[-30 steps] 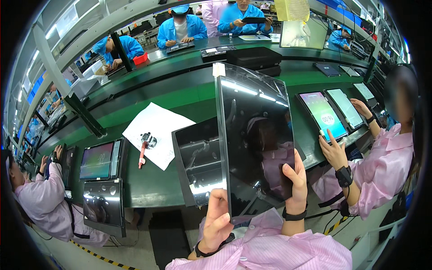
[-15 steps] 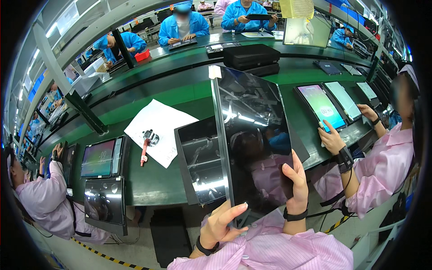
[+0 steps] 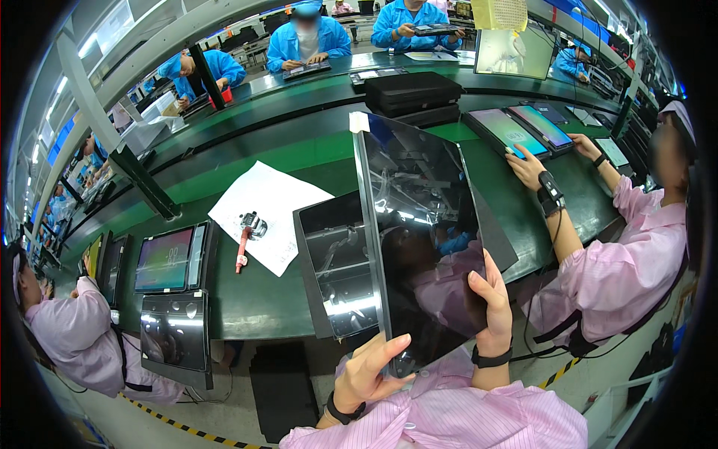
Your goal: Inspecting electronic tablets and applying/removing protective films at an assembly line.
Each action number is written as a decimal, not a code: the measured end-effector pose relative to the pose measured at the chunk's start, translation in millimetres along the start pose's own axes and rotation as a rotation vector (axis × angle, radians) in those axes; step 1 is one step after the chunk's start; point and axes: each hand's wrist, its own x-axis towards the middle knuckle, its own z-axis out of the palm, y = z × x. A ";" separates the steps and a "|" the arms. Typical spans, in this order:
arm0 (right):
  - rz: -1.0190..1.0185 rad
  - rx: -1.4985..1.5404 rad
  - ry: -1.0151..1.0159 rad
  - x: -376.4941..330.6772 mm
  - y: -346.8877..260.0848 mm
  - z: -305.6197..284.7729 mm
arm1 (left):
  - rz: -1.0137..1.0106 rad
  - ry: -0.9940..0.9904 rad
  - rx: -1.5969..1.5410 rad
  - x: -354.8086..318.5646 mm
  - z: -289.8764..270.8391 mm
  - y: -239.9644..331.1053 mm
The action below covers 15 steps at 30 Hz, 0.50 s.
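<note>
The scene is brightly and evenly lit from overhead strip lamps, seen as white bars along the upper left rim. Shadows on the green worktop [image 3: 299, 150] are soft and faint. The glossy dark panel [image 3: 419, 224] held upright mirrors the lamps as white streaks and carries a dim reflection of a pink sleeve; a second dark panel [image 3: 333, 266] behind it shows a bright glare band. Focus is sharp in the middle. Straight edges bow strongly toward the rim, and the corners fall into black vignette.
</note>
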 end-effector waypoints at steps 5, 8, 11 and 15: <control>0.024 0.029 0.011 1.1 -0.6 -0.8 | -0.038 0.031 0.082 6.0 4.8 5.2; 0.042 -0.009 0.018 2.5 -0.2 -1.7 | -0.053 0.042 0.159 9.9 6.9 9.4; 0.068 -0.040 0.047 2.3 0.0 -2.2 | -0.056 0.057 0.171 11.5 8.2 11.1; 0.067 -0.018 0.039 2.4 -0.1 -1.2 | -0.082 0.066 0.155 7.9 7.0 8.4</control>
